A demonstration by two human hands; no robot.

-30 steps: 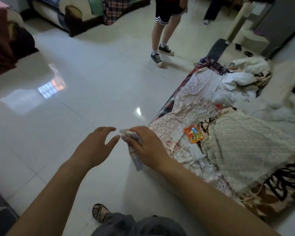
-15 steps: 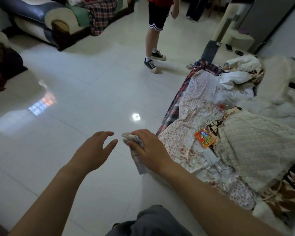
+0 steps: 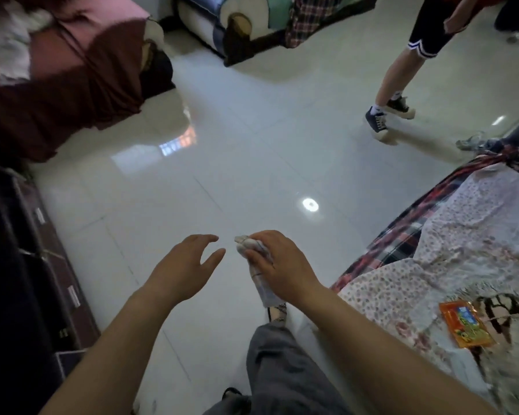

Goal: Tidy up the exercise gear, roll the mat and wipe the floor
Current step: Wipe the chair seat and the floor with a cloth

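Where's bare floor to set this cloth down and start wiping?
Widest bare patch: glossy floor straight ahead, between the maroon-draped sofa, the bystander's sneakers and the floral bedding. A narrower strip runs beside the dark cabinet. Crowded: the bedding, with its orange packet.

Two hands are in view, the left hand (image 3: 186, 265) and the right hand (image 3: 277, 262), and there is one pale cloth (image 3: 253, 250). Two sofas stand at the far side, one maroon-covered sofa (image 3: 72, 70) and one multicoloured sofa (image 3: 240, 22), and there is a single orange packet (image 3: 466, 326). One other person (image 3: 402, 64) wears two dark shoes, the near sneaker (image 3: 378, 122) and the far sneaker (image 3: 400, 107), and one sandal (image 3: 277, 311) shows below
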